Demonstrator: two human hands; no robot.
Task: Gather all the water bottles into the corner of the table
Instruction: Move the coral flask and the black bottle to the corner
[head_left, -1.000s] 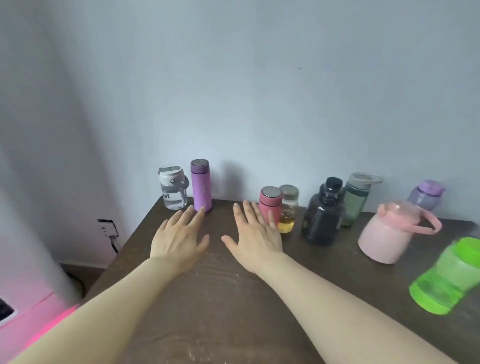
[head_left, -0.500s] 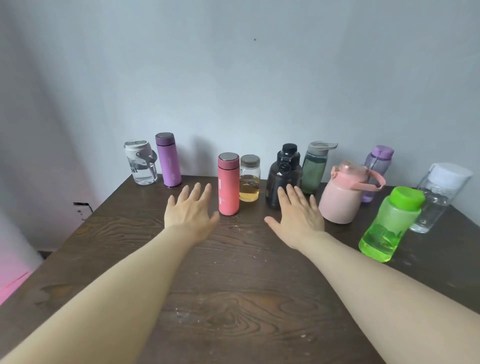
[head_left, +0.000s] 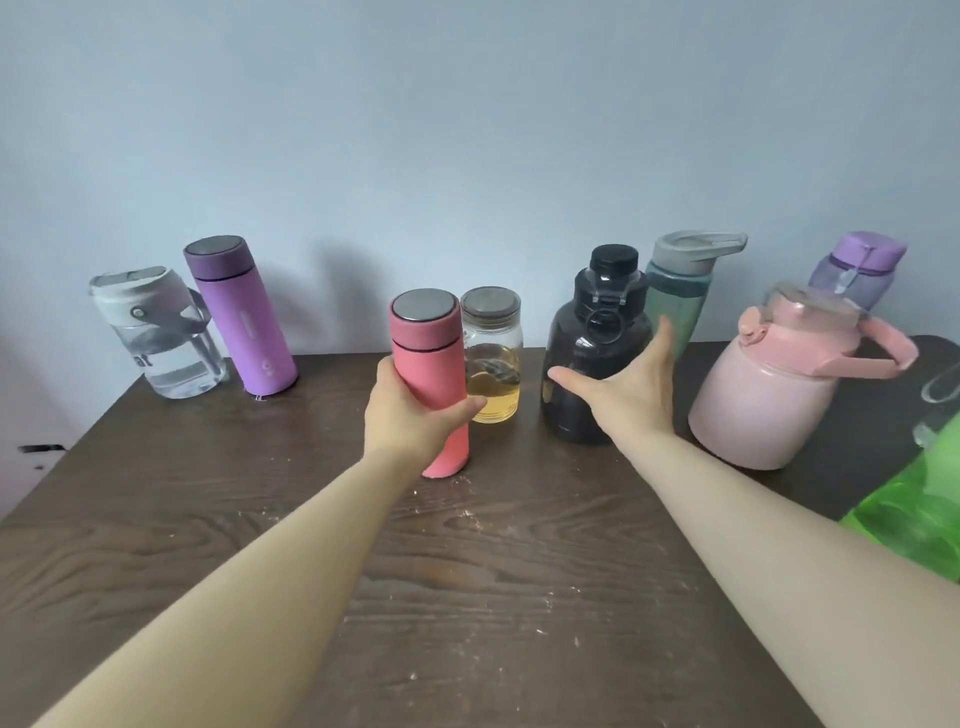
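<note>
Several bottles stand along the wall on a dark wooden table (head_left: 467, 597). My left hand (head_left: 410, 410) is wrapped around the red flask (head_left: 428, 358) near the middle. Right behind it stands a glass jar (head_left: 493, 364) of yellow liquid. My right hand (head_left: 623, 384) is spread open against the front of the black bottle (head_left: 587, 353), fingers not closed on it. At the far left corner stand a clear bottle (head_left: 156, 338) and a purple flask (head_left: 241, 322). To the right are a teal bottle (head_left: 680, 291), a pink jug (head_left: 774, 384), a lilac bottle (head_left: 857, 275) and a green bottle (head_left: 919, 514).
A pale blue wall runs directly behind the row of bottles. The table's left edge drops off near the clear bottle. A clear bottle (head_left: 940, 405) is partly cut off at the right frame edge, above the green one.
Both hands moved forward from flat over the table. My left hand closed around the red flask, and my right hand reached up to the black bottle. The view moved closer.
</note>
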